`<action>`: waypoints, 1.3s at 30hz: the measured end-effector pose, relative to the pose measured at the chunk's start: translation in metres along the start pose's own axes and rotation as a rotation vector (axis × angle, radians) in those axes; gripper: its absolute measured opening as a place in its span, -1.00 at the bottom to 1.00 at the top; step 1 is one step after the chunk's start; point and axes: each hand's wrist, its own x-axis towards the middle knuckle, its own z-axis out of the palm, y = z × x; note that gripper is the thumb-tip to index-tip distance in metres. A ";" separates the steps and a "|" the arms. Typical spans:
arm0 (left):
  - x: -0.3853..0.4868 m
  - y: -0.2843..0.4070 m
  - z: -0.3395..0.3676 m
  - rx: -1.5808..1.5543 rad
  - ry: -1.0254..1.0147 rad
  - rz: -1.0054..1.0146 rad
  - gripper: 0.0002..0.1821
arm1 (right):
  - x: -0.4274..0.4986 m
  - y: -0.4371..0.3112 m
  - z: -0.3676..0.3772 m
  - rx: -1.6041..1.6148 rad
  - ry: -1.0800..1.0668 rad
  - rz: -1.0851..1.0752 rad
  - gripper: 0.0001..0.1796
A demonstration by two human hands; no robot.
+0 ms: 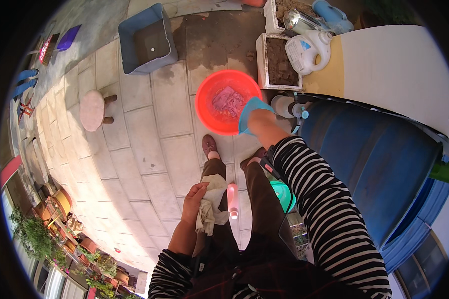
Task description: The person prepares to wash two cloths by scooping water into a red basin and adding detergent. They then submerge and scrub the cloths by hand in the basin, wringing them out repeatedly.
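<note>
My left hand (194, 200) pinches a crumpled off-white cloth (209, 200) above my left thigh. My right arm reaches forward, and my right hand (257, 119) goes into a light blue plastic piece (257, 104) at the right rim of a red basin (205, 112). That blue piece hides my right fingers, so their grip cannot be seen. Wet pink fabric (228, 100) lies bunched in the basin, which stands on the paving ahead of my shoes. Between my legs there is a pink bottle (232, 198) with a white cap.
A grey bin (168, 61) and a round-topped stool (91, 110) stand on the left. Soil-filled foam boxes (262, 63), a white jug (308, 52), a spray bottle (282, 106) and a large blue barrel (359, 149) line the right. Another person's legs (24, 84) show far left.
</note>
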 end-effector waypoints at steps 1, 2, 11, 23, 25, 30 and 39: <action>-0.001 0.000 0.001 0.008 -0.004 0.004 -0.76 | 0.003 -0.003 0.002 -0.054 -0.001 -0.012 -0.72; -0.002 0.000 0.003 0.014 -0.005 0.008 -0.77 | 0.005 -0.006 0.004 -0.105 -0.016 -0.028 -0.72; -0.008 0.001 0.001 -0.035 0.034 0.035 -0.79 | 0.015 -0.021 0.017 -0.121 -0.038 0.058 -0.72; -0.033 0.039 0.016 0.081 -0.023 0.158 -0.80 | -0.167 0.109 -0.041 0.482 0.235 -0.045 -0.53; -0.042 0.056 0.029 0.101 -0.039 0.167 -0.80 | -0.234 0.144 -0.062 0.674 0.291 -0.096 -0.50; -0.068 0.097 0.068 0.138 -0.160 0.240 -0.80 | -0.421 0.250 -0.080 1.260 0.261 -0.036 -0.51; -0.108 0.112 0.103 0.231 -0.285 0.239 -0.71 | -0.696 0.390 0.075 1.593 0.832 0.218 -0.42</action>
